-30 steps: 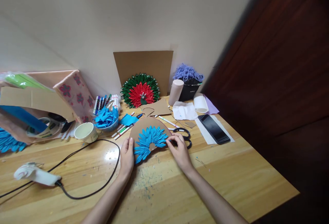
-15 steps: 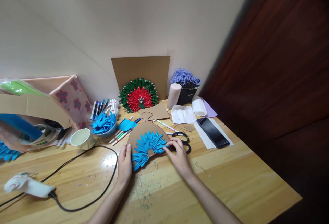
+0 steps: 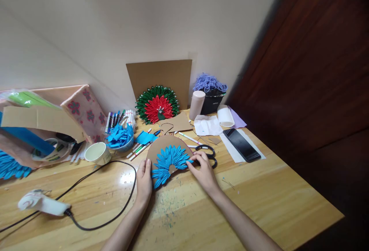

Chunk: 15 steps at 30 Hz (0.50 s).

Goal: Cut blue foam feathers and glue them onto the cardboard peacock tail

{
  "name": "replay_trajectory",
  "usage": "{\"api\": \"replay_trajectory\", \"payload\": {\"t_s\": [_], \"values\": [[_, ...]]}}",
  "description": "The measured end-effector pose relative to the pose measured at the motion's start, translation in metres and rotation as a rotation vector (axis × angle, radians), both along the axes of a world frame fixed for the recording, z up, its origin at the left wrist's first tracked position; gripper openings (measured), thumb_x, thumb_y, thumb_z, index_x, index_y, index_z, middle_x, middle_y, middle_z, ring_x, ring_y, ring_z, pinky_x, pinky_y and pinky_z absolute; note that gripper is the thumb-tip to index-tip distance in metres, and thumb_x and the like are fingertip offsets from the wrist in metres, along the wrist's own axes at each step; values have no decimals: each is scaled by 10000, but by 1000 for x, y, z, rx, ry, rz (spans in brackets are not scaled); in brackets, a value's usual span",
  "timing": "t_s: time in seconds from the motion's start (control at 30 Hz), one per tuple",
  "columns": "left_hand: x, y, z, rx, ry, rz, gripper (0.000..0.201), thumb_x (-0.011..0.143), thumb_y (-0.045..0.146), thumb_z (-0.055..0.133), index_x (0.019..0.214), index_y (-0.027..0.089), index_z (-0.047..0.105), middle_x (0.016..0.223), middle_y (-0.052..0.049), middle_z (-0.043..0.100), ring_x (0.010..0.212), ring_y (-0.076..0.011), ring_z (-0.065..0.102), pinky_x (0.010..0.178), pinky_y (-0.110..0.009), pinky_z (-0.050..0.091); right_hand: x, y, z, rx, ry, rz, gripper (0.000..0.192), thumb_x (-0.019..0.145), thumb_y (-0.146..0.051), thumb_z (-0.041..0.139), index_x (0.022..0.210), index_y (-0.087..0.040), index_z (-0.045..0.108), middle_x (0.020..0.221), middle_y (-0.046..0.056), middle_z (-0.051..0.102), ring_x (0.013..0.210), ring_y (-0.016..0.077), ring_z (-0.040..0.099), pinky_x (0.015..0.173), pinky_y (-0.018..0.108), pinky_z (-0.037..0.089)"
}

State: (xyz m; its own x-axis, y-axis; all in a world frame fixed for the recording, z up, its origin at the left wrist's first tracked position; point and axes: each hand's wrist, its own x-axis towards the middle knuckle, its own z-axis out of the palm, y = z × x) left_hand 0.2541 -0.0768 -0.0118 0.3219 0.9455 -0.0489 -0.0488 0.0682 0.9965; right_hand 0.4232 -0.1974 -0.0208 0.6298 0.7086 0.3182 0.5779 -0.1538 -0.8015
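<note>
Rounded cardboard [image 3: 158,147] with blue petals [image 3: 168,160] fanned across its face sits between two hands over the table [image 3: 259,205]: the left hand [image 3: 144,181] grips its left edge, and the right hand [image 3: 204,171] pinches a petal at the fan's right end. Black scissor handles [image 3: 214,152] show just beside the right hand. Farther left, a bowl [image 3: 124,148] holds blue scraps [image 3: 119,135]; behind, a red-and-green petal piece [image 3: 155,107] stands before a brown sheet [image 3: 161,73].

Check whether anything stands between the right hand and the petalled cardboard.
Nothing visible does: the right hand pinches a blue petal at the right of the petalled cardboard. The scissors lie beyond that hand, not between.
</note>
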Motion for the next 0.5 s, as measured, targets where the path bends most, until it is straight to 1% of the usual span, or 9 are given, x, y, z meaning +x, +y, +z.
{"api": "replay_trajectory", "payload": {"t_s": [0.13, 0.23, 0.4, 0.5], "values": [[-1, 1, -2, -5, 1, -4, 351, 729, 467, 572, 864, 145, 608, 854, -43, 645, 796, -189, 568, 705, -278, 436, 0, 0, 4, 24, 67, 43, 119, 783, -304, 556, 743, -192, 544, 899, 73, 506, 856, 210, 537, 756, 349, 481], [-2, 3, -3, -31, -15, -4, 375, 708, 483, 587, 863, 142, 609, 844, -43, 648, 761, -185, 573, 697, -285, 441, 1, -2, 10, 64, 107, 71, 101, 793, -299, 546, 789, -198, 539, 878, 65, 512, 803, 196, 540, 702, 327, 495], [-2, 6, -5, -51, -19, 23, 405, 676, 495, 611, 868, 139, 618, 828, -43, 657, 772, -194, 583, 714, -297, 447, 5, -5, 20, 67, 153, 189, 92, 800, -289, 541, 836, -205, 553, 894, 54, 529, 806, 185, 551, 722, 315, 496], [-3, 7, -4, -36, -9, 20, 393, 688, 482, 605, 876, 137, 619, 836, -46, 660, 792, -198, 583, 719, -294, 446, 7, -7, 22, 68, 173, 210, 82, 807, -275, 530, 819, -202, 564, 893, 56, 535, 806, 182, 553, 717, 309, 499]]}}
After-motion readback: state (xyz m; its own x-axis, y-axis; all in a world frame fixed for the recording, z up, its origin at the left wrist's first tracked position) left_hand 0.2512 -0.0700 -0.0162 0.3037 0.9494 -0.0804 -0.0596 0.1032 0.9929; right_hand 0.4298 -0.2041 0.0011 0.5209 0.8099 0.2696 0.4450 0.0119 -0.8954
